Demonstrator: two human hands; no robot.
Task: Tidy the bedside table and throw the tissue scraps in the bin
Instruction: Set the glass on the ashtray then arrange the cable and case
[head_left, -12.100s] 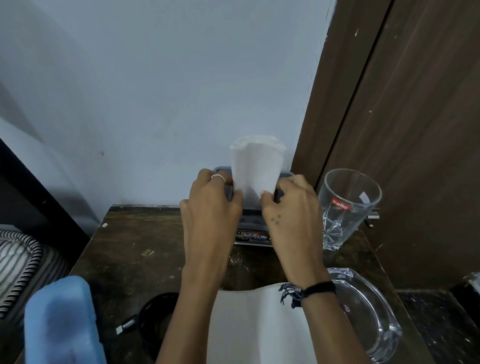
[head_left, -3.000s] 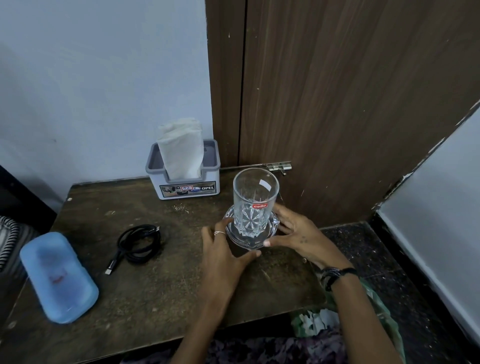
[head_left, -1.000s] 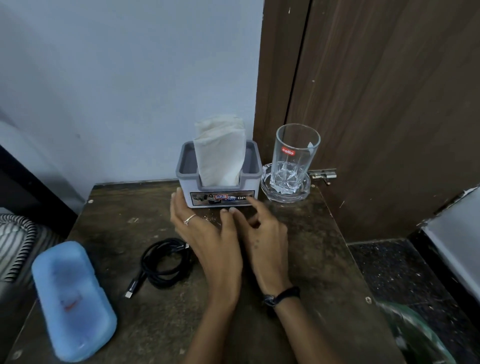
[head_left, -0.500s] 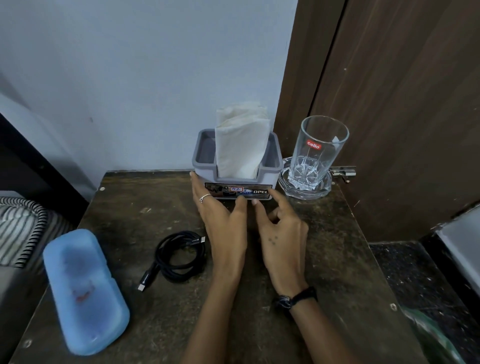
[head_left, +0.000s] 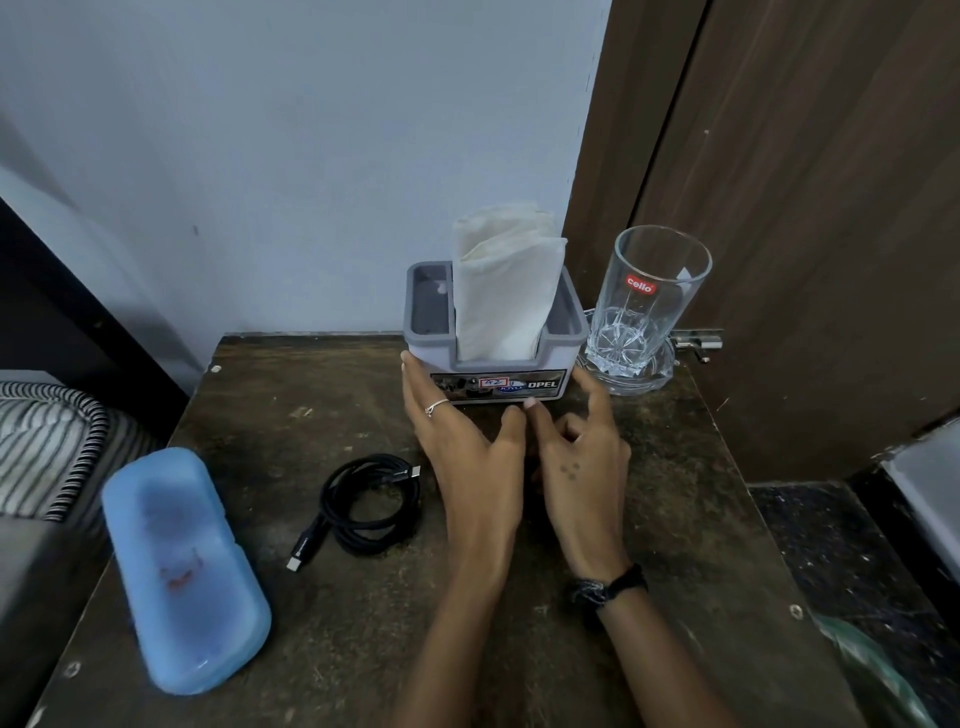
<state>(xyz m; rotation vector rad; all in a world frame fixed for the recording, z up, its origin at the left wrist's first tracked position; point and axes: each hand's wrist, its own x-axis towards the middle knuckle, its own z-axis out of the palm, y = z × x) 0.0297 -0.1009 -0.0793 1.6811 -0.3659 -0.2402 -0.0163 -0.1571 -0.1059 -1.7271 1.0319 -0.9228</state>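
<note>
A grey tissue holder (head_left: 494, 378) with white tissues (head_left: 503, 291) standing in it sits at the back of the dark wooden bedside table (head_left: 363, 613), against the wall. My left hand (head_left: 467, 452) lies flat with its fingertips touching the holder's front left corner. Beside it, my right hand (head_left: 576, 457) has its fingers spread and touches the holder's front and right corner. Neither hand holds anything. No loose tissue scraps show on the table.
A clear drinking glass (head_left: 644, 301) stands in a glass dish (head_left: 649, 376) right of the holder, by the brown door. A coiled black cable (head_left: 363, 504) lies left of my hands. A blue plastic case (head_left: 182, 566) lies at the front left. Striped bedding (head_left: 41, 441) borders the table's left.
Both hands slid forward across the table and now touch the tissue holder's front. Before that, the glass and dish were moved to the back right beside the holder.
</note>
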